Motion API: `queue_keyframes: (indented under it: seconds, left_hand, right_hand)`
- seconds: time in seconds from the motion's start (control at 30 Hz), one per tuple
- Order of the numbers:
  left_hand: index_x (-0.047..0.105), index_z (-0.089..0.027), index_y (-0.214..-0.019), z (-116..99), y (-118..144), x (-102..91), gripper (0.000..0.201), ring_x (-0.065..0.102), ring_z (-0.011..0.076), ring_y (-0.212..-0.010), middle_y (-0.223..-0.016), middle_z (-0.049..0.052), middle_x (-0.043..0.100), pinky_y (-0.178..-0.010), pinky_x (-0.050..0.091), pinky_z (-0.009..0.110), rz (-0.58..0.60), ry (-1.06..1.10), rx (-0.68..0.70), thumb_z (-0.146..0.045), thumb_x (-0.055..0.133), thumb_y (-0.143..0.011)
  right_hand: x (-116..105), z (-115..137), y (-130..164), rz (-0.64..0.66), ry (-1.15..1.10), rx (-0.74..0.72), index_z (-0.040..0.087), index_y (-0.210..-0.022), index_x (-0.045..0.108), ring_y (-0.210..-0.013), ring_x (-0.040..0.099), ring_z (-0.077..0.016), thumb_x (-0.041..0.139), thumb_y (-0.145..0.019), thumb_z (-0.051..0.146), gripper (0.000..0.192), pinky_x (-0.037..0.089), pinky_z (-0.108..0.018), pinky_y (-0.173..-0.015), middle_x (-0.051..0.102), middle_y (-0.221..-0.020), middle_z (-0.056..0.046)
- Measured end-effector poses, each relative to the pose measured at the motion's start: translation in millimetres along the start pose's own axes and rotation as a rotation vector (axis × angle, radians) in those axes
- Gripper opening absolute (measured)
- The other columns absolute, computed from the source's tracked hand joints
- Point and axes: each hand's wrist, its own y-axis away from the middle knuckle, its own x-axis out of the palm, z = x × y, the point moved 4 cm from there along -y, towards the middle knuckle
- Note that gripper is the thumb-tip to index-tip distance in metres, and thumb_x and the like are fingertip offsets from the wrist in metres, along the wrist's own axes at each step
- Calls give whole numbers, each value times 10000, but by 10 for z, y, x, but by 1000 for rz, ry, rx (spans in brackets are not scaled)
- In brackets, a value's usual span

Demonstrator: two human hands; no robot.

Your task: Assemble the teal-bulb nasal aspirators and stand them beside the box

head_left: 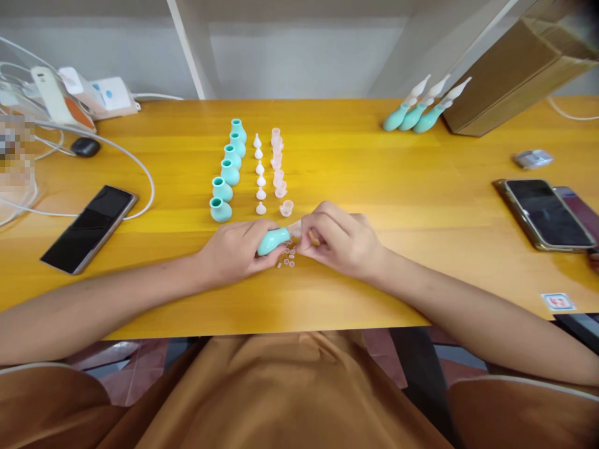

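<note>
My left hand (238, 249) is wrapped round a turquoise squeeze bulb (273, 241), its neck pointing right. At that neck my right hand (339, 240) pinches a translucent connector piece (295, 228), mostly hidden by the fingers. Small clear rings (287, 261) lie on the table just below and between the hands. Beyond the left hand stands a slanting row of turquoise bulbs (221, 210) with open necks. Next to it run a column of white pointed nozzle tips (261, 208) and a column of translucent pinkish connectors (287, 208).
Three assembled bulb aspirators (423, 115) lean against a cardboard box (510, 75) at the back right. Phones lie on the left (88, 227) and right (547, 212). White cables and a power strip (110, 96) occupy the left back. A small sticker (558, 302) is near the right front edge.
</note>
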Motion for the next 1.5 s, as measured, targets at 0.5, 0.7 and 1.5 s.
queue_keyframes:
  seconds: [0.5, 0.7, 1.5]
  left_hand:
    - [657, -190, -1236, 53, -35, -27, 262, 733, 182, -717, -950, 47, 804, -649, 505, 302, -8, 72, -94, -364, 631, -1041]
    - [642, -196, -1230, 81, -68, -116, 248, 708, 172, -769, -1004, 41, 789, -730, 538, 300, -29, 153, -183, -384, 577, -1081]
    - [626, -201, -1242, 62, -62, -161, 245, 709, 170, -769, -1008, 40, 782, -732, 555, 297, -37, 229, -124, -379, 578, -1080]
  right_hand:
    - [-45, -109, -44, -12, -459, 241, 230, -885, 630, -600, 515, -119, 687, -883, 104, 138, 424, -259, -549, 532, -717, 40]
    - [25, -19, 29, 250, -342, -62, 210, -977, 665, -619, 553, -91, 641, -982, 98, 115, 427, -231, -564, 699, -870, 5]
    - [118, -465, 72, 151, -949, 579, 220, -860, 640, -451, 437, -132, 440, -1144, 379, 381, 357, -287, -476, 520, -580, 37]
